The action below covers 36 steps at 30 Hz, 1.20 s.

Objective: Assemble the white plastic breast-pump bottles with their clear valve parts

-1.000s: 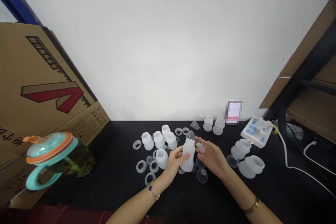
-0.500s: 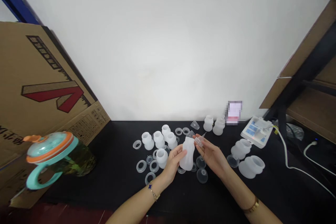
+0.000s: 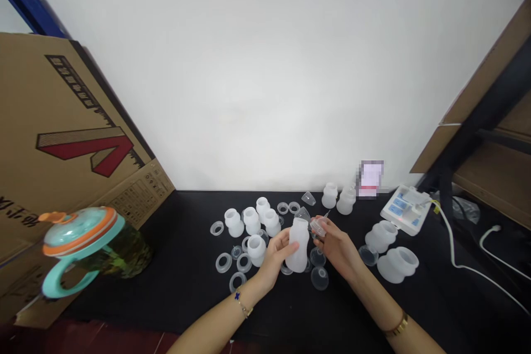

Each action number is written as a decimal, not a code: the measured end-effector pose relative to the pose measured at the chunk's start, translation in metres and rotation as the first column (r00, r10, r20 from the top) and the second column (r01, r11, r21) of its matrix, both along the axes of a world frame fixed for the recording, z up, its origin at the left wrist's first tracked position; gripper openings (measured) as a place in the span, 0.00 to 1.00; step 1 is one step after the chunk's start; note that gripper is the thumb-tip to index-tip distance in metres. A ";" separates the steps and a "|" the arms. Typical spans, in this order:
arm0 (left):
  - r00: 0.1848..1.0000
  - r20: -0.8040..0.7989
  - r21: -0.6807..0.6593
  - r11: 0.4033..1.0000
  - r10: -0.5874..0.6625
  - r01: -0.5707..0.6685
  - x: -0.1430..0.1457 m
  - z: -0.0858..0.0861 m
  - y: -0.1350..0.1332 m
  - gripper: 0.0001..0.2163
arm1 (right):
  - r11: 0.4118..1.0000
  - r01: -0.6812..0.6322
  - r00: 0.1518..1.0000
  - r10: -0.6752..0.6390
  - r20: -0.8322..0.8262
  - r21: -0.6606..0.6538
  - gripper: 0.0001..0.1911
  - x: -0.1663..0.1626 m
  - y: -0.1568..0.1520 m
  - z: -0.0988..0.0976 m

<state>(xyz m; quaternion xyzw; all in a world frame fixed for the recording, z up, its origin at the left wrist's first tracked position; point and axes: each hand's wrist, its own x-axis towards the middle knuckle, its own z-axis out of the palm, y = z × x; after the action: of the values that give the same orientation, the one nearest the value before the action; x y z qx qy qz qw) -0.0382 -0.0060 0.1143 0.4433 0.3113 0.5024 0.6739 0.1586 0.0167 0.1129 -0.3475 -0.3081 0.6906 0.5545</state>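
Head view: bottle (image 3: 297,249) nearly upright, mouth-up.

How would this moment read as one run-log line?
left hand: holding tall white bottle | right hand: holding small clear piece | black table: rings, clear caps, shorter white containers, power strip

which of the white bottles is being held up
The tall bottle, held mouth-up in the left hand; the other white bottles are squatter and rest on the black table.
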 end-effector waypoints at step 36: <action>0.999 -0.013 0.004 0.999 -0.033 0.033 -0.001 -0.004 0.001 0.22 | 0.997 0.036 0.995 -0.042 -0.088 -0.071 0.10 -0.003 -0.003 0.007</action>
<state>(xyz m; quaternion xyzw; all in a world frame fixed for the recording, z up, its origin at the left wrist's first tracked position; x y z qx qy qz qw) -0.0388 -0.0049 0.1099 0.4530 0.3072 0.4889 0.6793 0.1552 0.0134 0.1198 -0.3410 -0.2519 0.7048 0.5688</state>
